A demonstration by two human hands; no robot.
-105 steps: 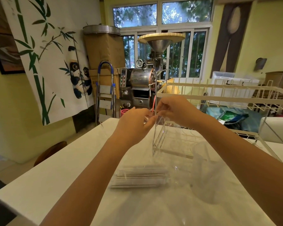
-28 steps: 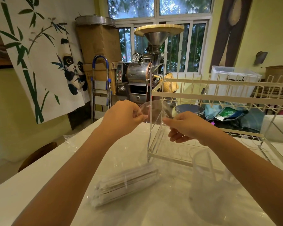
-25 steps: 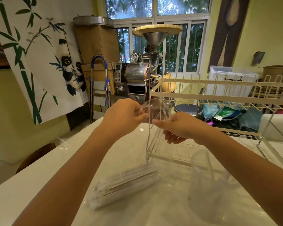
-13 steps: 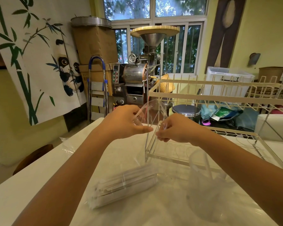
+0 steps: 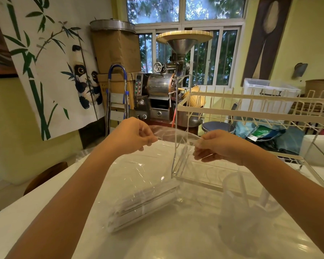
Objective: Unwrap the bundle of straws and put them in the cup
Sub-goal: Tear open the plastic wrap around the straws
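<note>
A clear plastic wrap (image 5: pixel 168 133) is stretched in the air between my two hands. My left hand (image 5: pixel 133 135) pinches its left edge and my right hand (image 5: pixel 213 146) pinches its right edge, both raised above the white table (image 5: pixel 45 212). The sheet hangs down towards a bundle of white paper-wrapped straws (image 5: pixel 144 204), which lies on the table under my hands inside loose film. A clear plastic cup (image 5: pixel 249 210) stands at the right under my right forearm, with a straw or two upright in it.
A clear acrylic stand (image 5: pixel 181 161) rises just beyond the bundle. A cream wire dish rack (image 5: pixel 251 109) fills the table's right back. Off the table's far edge stand a step ladder (image 5: pixel 118 94) and a steel roasting machine (image 5: pixel 163 90).
My hands have drawn apart sideways, so the film that was bunched between them is now pulled out into a wide sheet. The bundle and the cup have stayed put.
</note>
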